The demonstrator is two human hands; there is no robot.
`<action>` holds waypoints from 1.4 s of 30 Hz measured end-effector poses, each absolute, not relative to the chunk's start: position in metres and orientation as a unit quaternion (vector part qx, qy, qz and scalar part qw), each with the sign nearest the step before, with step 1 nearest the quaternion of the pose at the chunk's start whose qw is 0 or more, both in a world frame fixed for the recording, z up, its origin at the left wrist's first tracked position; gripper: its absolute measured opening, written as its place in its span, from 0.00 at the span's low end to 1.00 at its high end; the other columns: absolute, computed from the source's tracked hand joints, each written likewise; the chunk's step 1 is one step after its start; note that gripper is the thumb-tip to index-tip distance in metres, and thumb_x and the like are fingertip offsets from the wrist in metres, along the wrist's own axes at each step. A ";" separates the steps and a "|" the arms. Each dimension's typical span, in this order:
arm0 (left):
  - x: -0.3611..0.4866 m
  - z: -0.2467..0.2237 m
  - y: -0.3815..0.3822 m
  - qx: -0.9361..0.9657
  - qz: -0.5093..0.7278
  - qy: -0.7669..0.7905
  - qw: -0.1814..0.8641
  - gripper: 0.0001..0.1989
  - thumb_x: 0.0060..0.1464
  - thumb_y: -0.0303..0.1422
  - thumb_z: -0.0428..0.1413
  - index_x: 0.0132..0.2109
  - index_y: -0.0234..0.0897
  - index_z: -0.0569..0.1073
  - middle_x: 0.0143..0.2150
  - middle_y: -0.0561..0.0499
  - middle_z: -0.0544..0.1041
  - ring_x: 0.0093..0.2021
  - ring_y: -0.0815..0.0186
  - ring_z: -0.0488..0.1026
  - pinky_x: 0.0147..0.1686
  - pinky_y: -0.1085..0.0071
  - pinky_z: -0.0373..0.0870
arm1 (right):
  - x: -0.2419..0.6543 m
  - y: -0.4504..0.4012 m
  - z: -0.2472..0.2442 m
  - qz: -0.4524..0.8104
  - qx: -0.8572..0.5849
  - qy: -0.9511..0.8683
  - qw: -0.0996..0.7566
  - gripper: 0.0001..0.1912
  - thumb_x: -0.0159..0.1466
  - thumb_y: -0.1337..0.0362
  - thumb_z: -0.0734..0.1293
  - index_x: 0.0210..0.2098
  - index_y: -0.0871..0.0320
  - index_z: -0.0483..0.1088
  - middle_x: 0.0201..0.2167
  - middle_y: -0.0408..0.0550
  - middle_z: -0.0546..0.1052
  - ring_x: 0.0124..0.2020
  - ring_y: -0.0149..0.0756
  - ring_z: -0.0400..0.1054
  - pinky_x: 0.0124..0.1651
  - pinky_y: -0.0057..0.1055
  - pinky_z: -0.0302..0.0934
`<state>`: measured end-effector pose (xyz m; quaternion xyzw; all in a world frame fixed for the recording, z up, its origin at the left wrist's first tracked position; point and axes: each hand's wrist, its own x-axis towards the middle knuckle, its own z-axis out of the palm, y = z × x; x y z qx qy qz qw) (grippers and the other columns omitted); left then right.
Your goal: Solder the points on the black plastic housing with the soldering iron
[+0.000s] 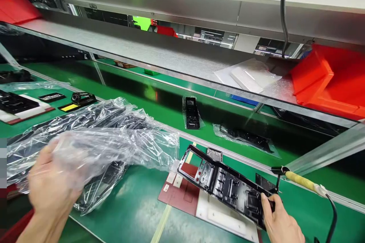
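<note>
- The right hand [281, 218] grasps the lower-right end of a ribbed black plastic housing [228, 188], thumb over the rim.
- The left hand [55, 178] has its fingers closed on a clear plastic bag [119, 144], well apart from the housing.
- The housing's long axis runs up and leftward from the right fingers, slanting over a maroon-and-white fixture [182, 197]; its windowed end points at the bag's edge, which stretches rightward from the left hand. The right hand is the nearer one, at the opposite end from the bag.
- Whether film and housing touch there, I cannot tell; the clear edge is hard to read.
- Behind the bag lies a pile of film-wrapped black parts [97, 115]; just beyond the housing sits a small tray of metal pieces [214, 154], with a yellow-handled corded tool [303, 180] to its right.
- Farther back lie two bagged black parts [192, 113], below a metal shelf [142, 51] bearing a red bin [339, 79].
</note>
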<state>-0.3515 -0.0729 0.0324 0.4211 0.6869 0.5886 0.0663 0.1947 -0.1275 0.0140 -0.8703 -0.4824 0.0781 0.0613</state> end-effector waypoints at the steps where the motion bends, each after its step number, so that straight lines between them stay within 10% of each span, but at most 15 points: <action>1: -0.349 0.026 -0.068 0.402 0.602 0.686 0.071 0.33 0.61 0.52 0.50 0.67 0.43 0.60 0.48 0.49 0.78 0.35 0.63 0.74 0.33 0.67 0.75 | 0.194 -0.127 0.012 0.085 -0.872 -0.480 0.050 0.28 0.69 0.38 0.44 0.42 0.50 0.62 0.20 0.46 0.75 0.26 0.49 0.74 0.30 0.35 0.57; 6: -0.329 -0.004 -0.070 0.436 0.363 0.823 -0.023 0.24 0.63 0.46 0.53 0.59 0.37 0.70 0.37 0.47 0.79 0.36 0.55 0.76 0.40 0.59 0.74 | 0.177 -0.124 0.004 0.109 -0.863 -0.494 -0.009 0.28 0.69 0.40 0.42 0.44 0.50 0.61 0.24 0.49 0.77 0.33 0.56 0.76 0.35 0.41 0.61; 12: -0.306 -0.009 -0.089 0.577 0.321 0.705 -0.261 0.25 0.65 0.34 0.51 0.66 0.32 0.63 0.66 0.31 0.63 0.69 0.37 0.57 0.61 0.38 0.60 | 0.161 -0.114 0.000 0.114 -0.849 -0.513 -0.049 0.28 0.71 0.45 0.42 0.57 0.53 0.59 0.28 0.51 0.79 0.38 0.58 0.77 0.39 0.44 0.63; 16: -0.297 -0.029 -0.074 0.801 0.245 0.544 -0.051 0.24 0.69 0.33 0.45 0.69 0.46 0.61 0.65 0.47 0.70 0.66 0.56 0.65 0.63 0.56 0.66 | 0.152 -0.106 -0.003 0.101 -0.836 -0.536 -0.057 0.27 0.72 0.47 0.43 0.57 0.54 0.60 0.29 0.52 0.80 0.38 0.58 0.78 0.39 0.45 0.64; 19: -0.300 -0.051 -0.054 0.785 0.184 0.590 0.039 0.23 0.71 0.43 0.43 0.68 0.44 0.64 0.65 0.46 0.70 0.66 0.53 0.66 0.61 0.52 0.69 | 0.148 -0.104 -0.007 0.096 -0.828 -0.549 -0.059 0.26 0.72 0.49 0.44 0.56 0.54 0.61 0.29 0.51 0.80 0.38 0.57 0.78 0.39 0.45 0.64; 28: -0.220 -0.030 -0.081 0.772 0.389 0.502 -0.009 0.17 0.69 0.30 0.49 0.62 0.39 0.69 0.60 0.43 0.73 0.62 0.56 0.68 0.62 0.55 0.68 | 0.146 -0.101 -0.008 0.090 -0.827 -0.551 -0.060 0.25 0.73 0.49 0.45 0.58 0.57 0.59 0.29 0.51 0.80 0.37 0.56 0.78 0.36 0.43 0.64; 42: -0.128 -0.048 -0.114 0.908 0.202 0.358 -0.073 0.24 0.69 0.41 0.49 0.67 0.36 0.65 0.68 0.48 0.65 0.66 0.52 0.66 0.54 0.56 0.78 | 0.137 -0.118 -0.013 0.120 -0.804 -0.577 0.070 0.27 0.72 0.43 0.47 0.55 0.52 0.63 0.39 0.50 0.81 0.39 0.47 0.78 0.38 0.36 0.64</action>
